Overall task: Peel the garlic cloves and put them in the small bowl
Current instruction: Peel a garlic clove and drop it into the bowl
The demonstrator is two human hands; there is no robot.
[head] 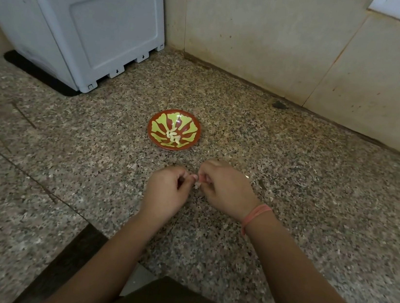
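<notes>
Over the granite surface (292, 176), one garlic clove (198, 183) is pinched between left hand (167, 190) and right hand (227, 189); both grips are curled onto it. Several peeled cloves (173, 136) are held in the small bowl (192, 125), set just beyond the hands.

Dim, warm, diffuse indoor light; we find only faint, soft-edged shadows beneath the left hand (167, 190) and right hand (227, 190). A small glare spot marks the bowl (161, 123). Wide-angle distortion bends the wall (260, 32) lines toward the edges. The garlic clove (197, 184) between the hands appears soft.
</notes>
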